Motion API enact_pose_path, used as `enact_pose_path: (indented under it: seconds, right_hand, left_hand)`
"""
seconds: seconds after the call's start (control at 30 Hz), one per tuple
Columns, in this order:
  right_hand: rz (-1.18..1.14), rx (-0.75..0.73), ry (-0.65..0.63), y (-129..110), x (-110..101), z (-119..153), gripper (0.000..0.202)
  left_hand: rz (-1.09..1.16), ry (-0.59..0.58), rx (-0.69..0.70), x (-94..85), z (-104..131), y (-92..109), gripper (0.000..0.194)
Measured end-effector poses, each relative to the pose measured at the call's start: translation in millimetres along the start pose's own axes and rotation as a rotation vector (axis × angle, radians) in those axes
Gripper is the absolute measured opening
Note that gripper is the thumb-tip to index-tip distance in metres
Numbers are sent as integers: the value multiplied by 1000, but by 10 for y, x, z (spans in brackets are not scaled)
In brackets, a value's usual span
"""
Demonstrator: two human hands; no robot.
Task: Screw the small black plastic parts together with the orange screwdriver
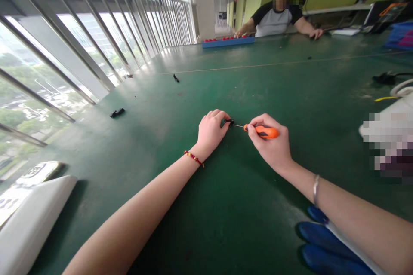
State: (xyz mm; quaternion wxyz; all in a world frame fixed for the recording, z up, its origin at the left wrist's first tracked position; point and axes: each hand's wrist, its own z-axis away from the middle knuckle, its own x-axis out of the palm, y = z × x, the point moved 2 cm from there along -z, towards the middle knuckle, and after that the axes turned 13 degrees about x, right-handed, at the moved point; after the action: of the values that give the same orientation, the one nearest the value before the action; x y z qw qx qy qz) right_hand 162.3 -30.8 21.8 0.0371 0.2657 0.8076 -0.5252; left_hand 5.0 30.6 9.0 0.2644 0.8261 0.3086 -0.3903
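Observation:
Near the middle of the green table [180, 124], my left hand [211, 131] pinches a small black part [229, 120] between thumb and fingers, low over the surface. My right hand [272, 144] is closed around the orange and black handle of a screwdriver [266, 132]. The thin shaft points left, and its tip meets or nearly meets the right end of the black part. The exact contact is too small to make out.
Two more black pieces [117, 113] [176, 78] lie to the left. A blue glove [332, 240] is under my right forearm. White box [38, 219] at lower left; metal railing [97, 17] along the left edge. Across the table sits a person [275, 19] beside a blue tray [228, 42].

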Motion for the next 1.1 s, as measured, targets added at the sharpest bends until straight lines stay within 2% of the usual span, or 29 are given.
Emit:
enact_pose_path:
  seconds: [0.33,0.43,0.6,0.73,0.9,1.1]
  right_hand:
    - [41,-97,76,-48,-75,-9,13]
    - [105,-85,-24,29,-47,-64,8]
    - [266,-104,-210,188,20,-138,14]
    - [325,-130,-356,220,65,-132,14]
    - [411,-146,-344,215,77,-125,14]
    - [461,-193,-335,199,79,-123,13]
  left_hand:
    - [57,55,-15,-75,22,-13,8]
    - [59,40,6,-130,58,48,8]
    - [50,-37,101,-196,173,207,7]
    - [86,-16,79,-215,250,233,7]
    - [159,-17,88,-193,256,230,6]
    - [145,-22,108,-187,265,266,10]
